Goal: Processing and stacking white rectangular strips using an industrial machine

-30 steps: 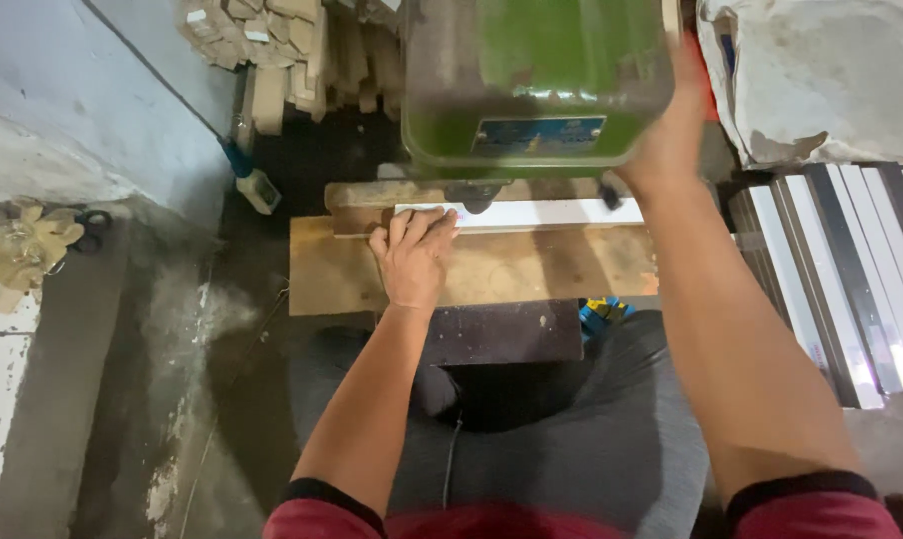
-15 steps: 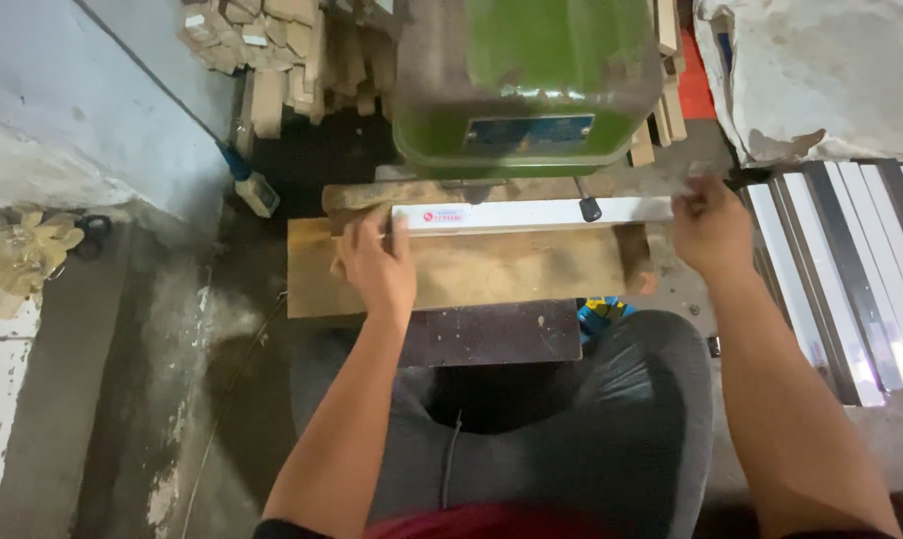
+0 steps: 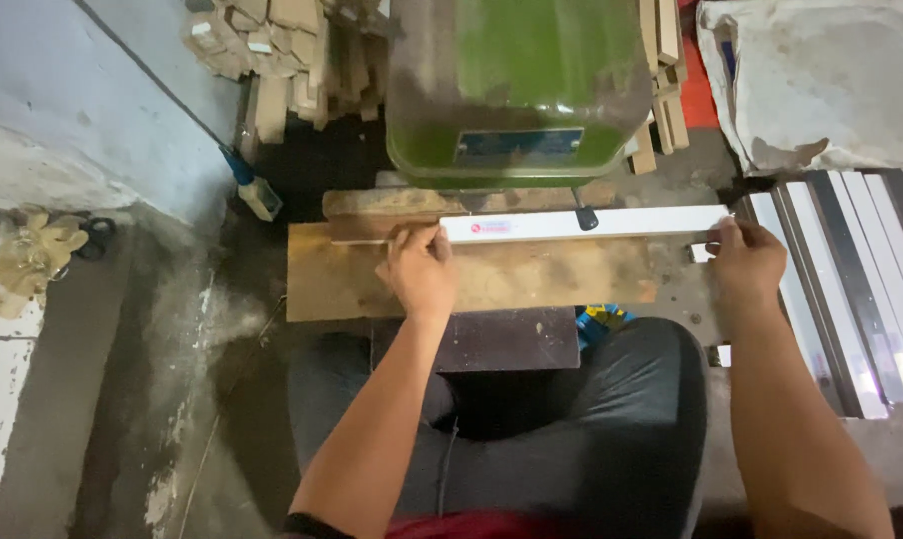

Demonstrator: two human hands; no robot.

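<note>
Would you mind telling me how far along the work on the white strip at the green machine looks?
Done: the white strip already lies across the wooden board under the green machine. In hand: the left hand presses on its left end and the right hand grips its right end, lining it up. Left: more strips wait stacked at the right; whether this one is already worked cannot be told.

Both hands, left hand [image 3: 419, 269] and right hand [image 3: 746, 262], grip a white strip [image 3: 591, 224].

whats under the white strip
The white strip lies on a wooden board, held by the left hand and right hand. Its right end overhangs the board. The green machine hides what lies behind its middle.
</note>
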